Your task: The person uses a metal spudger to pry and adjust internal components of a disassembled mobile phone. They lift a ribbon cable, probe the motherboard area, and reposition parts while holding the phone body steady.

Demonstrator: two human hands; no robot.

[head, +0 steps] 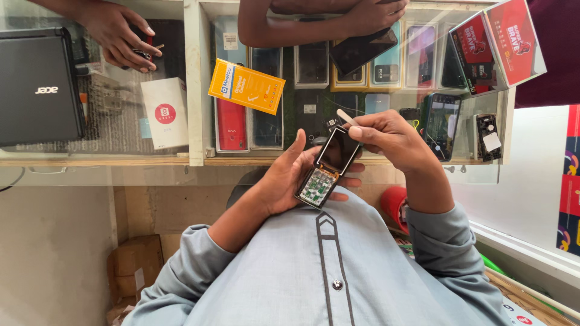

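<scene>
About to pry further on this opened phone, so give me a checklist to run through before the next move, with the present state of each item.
1. Left hand grips the opened phone firmly: ok, fingers wrap its sides.
2. Right hand holds the white pry tool: ok, pinched between the fingertips.
3. Tool tip seated in the seam: cannot tell, the tip looks clear of the phone.
4. Circuit board exposed and visible: ok, lower half uncovered.
5. Screen part fully detached: cannot tell.
6. Other people's hands clear of the work: ok, they rest farther off on the glass counter.
</scene>
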